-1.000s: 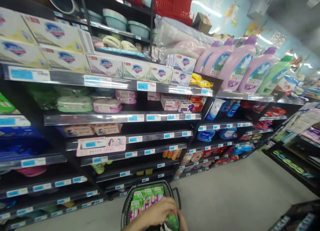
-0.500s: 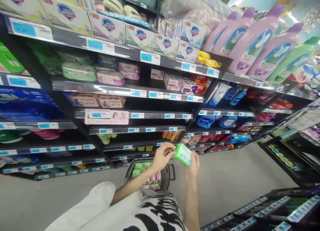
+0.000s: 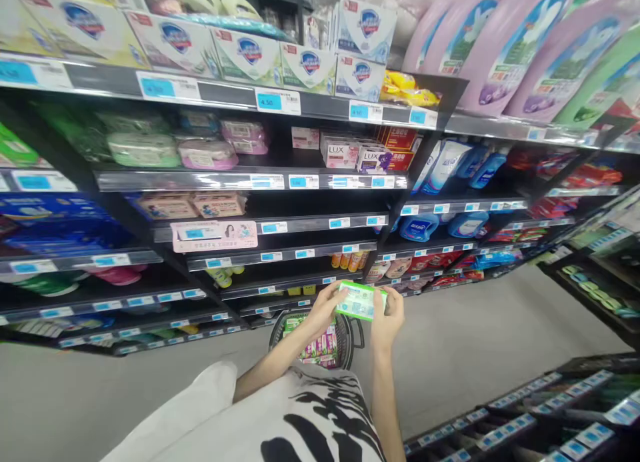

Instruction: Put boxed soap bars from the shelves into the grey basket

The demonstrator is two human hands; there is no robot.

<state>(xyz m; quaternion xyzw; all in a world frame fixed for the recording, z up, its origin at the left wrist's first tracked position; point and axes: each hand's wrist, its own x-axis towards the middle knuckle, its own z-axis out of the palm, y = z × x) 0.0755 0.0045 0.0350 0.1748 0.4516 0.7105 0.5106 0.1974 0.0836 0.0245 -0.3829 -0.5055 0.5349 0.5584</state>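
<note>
Both of my hands hold one small green and white packet [image 3: 359, 301] in front of me, level and face up. My left hand [image 3: 325, 307] grips its left end and my right hand [image 3: 387, 317] grips its right end, fingers closed on it. Below the hands a dark wire shopping basket [image 3: 347, 342] stands on the floor, filled with several green and pink packets [image 3: 320, 345].
Black store shelves [image 3: 250, 181] with blue price tags rise ahead, stocked with boxed soap [image 3: 345, 152], wipes and large purple detergent bottles [image 3: 500, 42] at the upper right. Another low shelf [image 3: 525, 415] sits at the lower right. Grey floor [image 3: 475, 342] runs between them.
My hands have lifted the green packet out of the basket and turned it level. The view has tilted down, bringing my arms and patterned top into sight.
</note>
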